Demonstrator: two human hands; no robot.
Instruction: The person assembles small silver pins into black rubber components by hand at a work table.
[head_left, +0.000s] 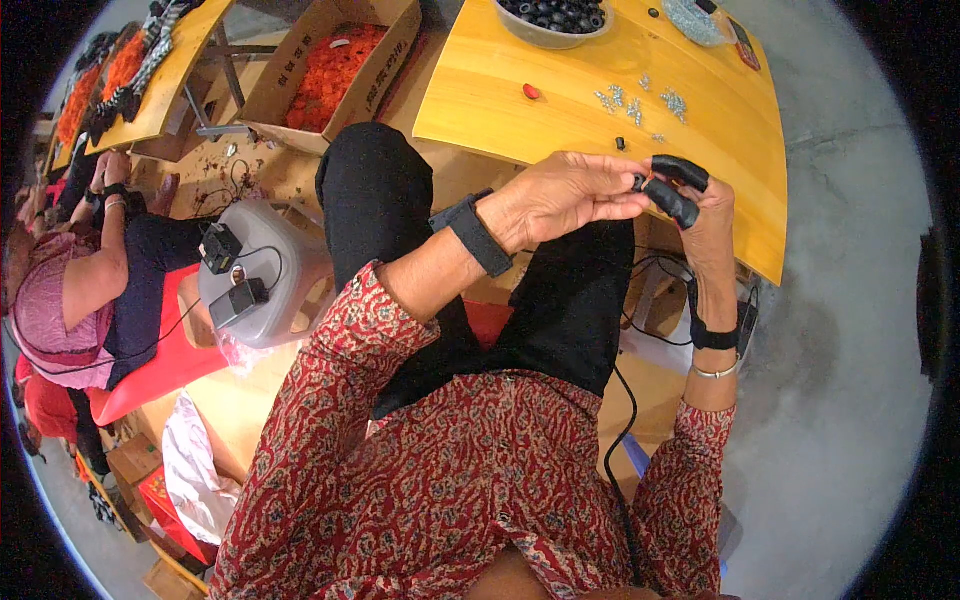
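My left hand (570,205) comes in over my lap, with thumb and fingers pinched on a small dark piece (640,183). Opposite it, my right hand (708,215) is bent inward; black coverings (672,202) appear to sheathe its thumb and a finger. Those covered tips close in on the same small piece, whose exact kind is too small to make out. Both hands are just off the near edge of the yellow table (490,100). Close by on the tabletop are a small black cap-like part (621,143) and scattered small silvery metal pieces (633,112).
A clear bowl (545,38) of black round parts and a bag (695,22) of small pieces stand far back. A red bit (531,92) lies nearby. At left are a cardboard box (375,95) of orange pieces, a grey plastic stool (290,270) with chargers, and another person (85,265).
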